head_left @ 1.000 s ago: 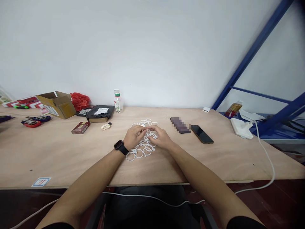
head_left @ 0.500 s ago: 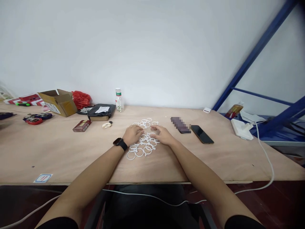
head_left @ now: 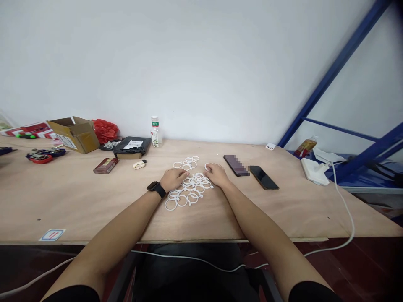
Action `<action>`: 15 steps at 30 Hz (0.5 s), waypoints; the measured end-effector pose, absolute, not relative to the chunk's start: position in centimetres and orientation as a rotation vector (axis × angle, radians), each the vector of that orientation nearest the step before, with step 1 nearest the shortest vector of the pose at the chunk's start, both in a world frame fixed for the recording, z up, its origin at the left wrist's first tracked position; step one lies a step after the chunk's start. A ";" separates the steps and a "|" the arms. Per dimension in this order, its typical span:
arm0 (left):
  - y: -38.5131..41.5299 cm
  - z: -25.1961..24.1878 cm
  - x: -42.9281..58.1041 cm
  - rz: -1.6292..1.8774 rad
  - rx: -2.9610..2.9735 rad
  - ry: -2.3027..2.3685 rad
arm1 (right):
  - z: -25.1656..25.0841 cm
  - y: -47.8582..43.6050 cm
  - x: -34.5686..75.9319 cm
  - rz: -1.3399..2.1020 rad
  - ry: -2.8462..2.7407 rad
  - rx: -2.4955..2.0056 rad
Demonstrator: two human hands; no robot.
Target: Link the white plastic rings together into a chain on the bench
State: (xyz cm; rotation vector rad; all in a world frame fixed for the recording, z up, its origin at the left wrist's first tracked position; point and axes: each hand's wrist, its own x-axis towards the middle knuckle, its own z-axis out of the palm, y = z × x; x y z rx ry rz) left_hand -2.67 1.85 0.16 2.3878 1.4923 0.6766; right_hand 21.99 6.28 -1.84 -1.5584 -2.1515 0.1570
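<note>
White plastic rings (head_left: 190, 188) lay heaped midway between the surface's (head_left: 94, 201) near and far edges, seemingly for both hands' reach: the left hand (head_left: 172, 178) rested its grip spread on them, while the right hand (head_left: 217, 174) touched a single ring (head_left: 207, 167), though whether its grip pinched it could not be told.

Cardboard box (head_left: 75, 133), bottle (head_left: 155, 132) and phone (head_left: 263, 177) sit on the table (head_left: 94, 201).

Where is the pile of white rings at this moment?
In the head view, the white rings lie at the middle of the wooden table, between the left hand and the right hand, with the dark phone off to their right.
</note>
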 end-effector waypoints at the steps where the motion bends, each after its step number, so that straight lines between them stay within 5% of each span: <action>1: 1.8 0.3 -2.7 0.684 2.384 1.482 | -1.7 6.2 22.1 0.186 -2.122 -1.548; 15: 1.6 -0.3 -1.5 1.212 1.963 1.031 | -0.5 2.1 18.4 0.269 -2.109 -0.737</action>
